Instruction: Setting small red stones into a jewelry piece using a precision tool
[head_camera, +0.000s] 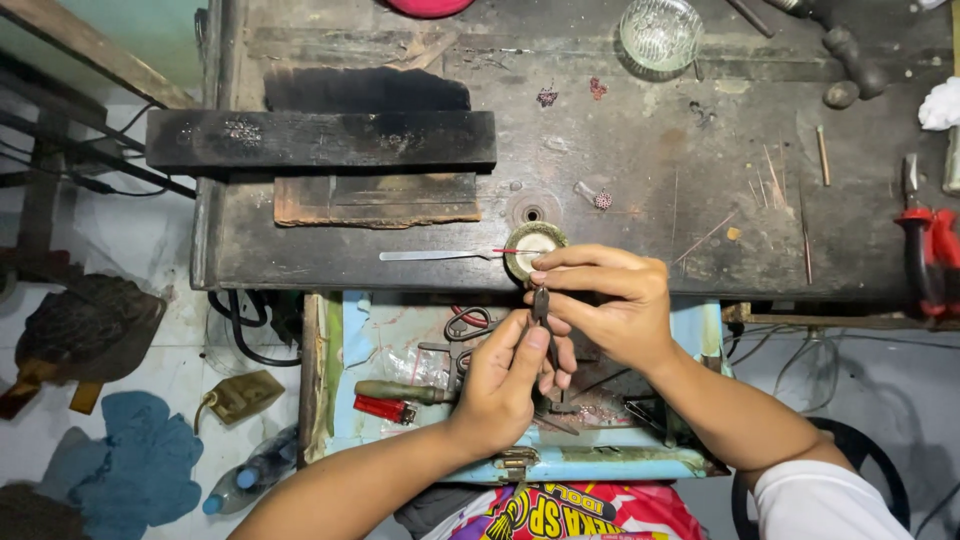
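Our left hand (503, 385) and right hand (605, 300) pinched together on a small dark piece (540, 303) above the open drawer (600, 462), round tin (531, 248) and tweezers (435, 256) behind on the scorched bench (640, 170), piece's form hidden by fingers.

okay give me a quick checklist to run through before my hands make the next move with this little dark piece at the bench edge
1. Both hands on the piece: ok. Left hand and right hand pinch the small dark piece together.
2. Grip firm: cannot tell; the fingers hide most of it.
3. Piece over the open drawer, not the floor: ok.
4. Round dish clear of knuckles: not ok; the right hand overlaps it.
5. Tweezers within reach: ok, lying just left of the dish.
6. Red-handled pliers out of the way: ok, at the far right.
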